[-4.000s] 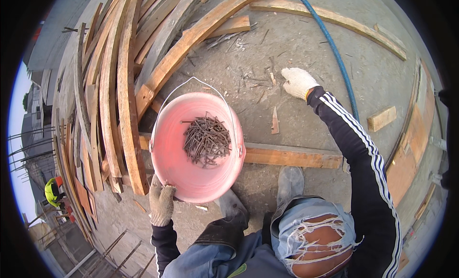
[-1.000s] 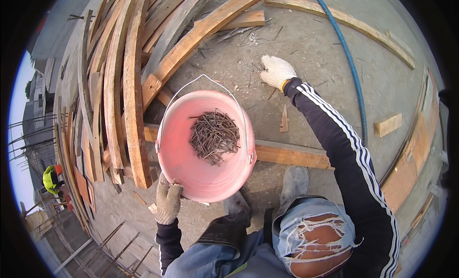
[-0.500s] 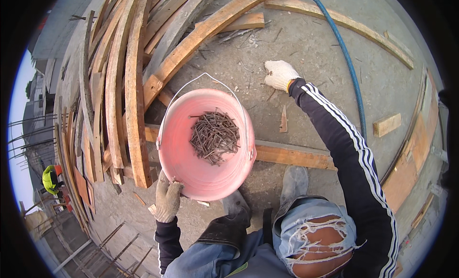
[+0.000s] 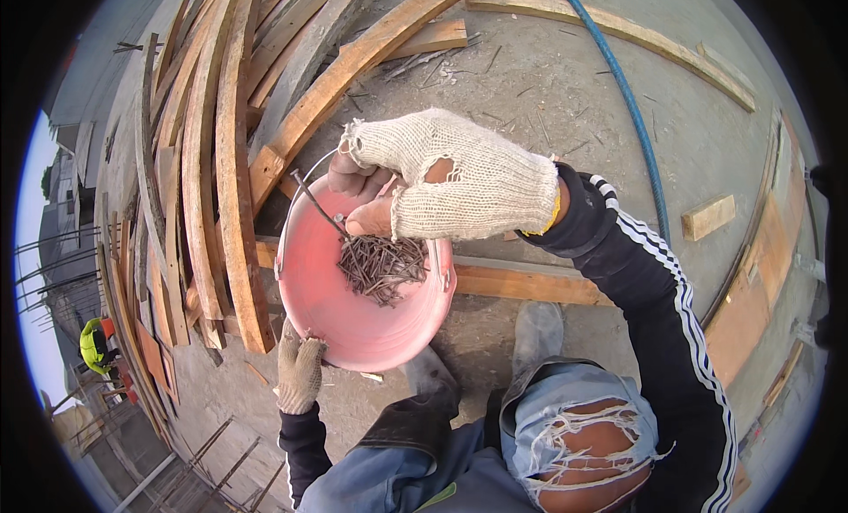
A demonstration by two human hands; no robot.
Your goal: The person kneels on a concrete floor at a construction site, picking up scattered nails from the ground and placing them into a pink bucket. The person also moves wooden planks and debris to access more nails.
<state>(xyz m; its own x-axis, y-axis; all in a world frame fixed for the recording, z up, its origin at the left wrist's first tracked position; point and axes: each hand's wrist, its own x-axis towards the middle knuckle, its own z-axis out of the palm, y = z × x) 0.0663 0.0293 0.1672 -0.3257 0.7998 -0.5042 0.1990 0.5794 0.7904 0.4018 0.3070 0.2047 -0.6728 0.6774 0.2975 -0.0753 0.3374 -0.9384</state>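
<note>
A pink bucket holds a pile of brown nails, its wire handle raised at the far side. My left hand, in a knitted glove with bare fingertips, grips the near-left rim. Above the bucket's far side is my right hand, in a worn cream glove with a hole in it. Its thumb and bent fingers are apart. A long nail slants just beyond the thumb tip, seemingly loose in the air. Another nail head shows close by; its shank is hard to make out.
Long timbers are heaped at the left, and a beam lies behind the bucket. A blue hose, a short wood block and scattered nails lie on the concrete. Far left, a person in a bright yellow top bends over.
My right hand has come up from the floor, leftward and over the bucket, and a long nail now shows at its fingertips. The left hand still grips the rim.
</note>
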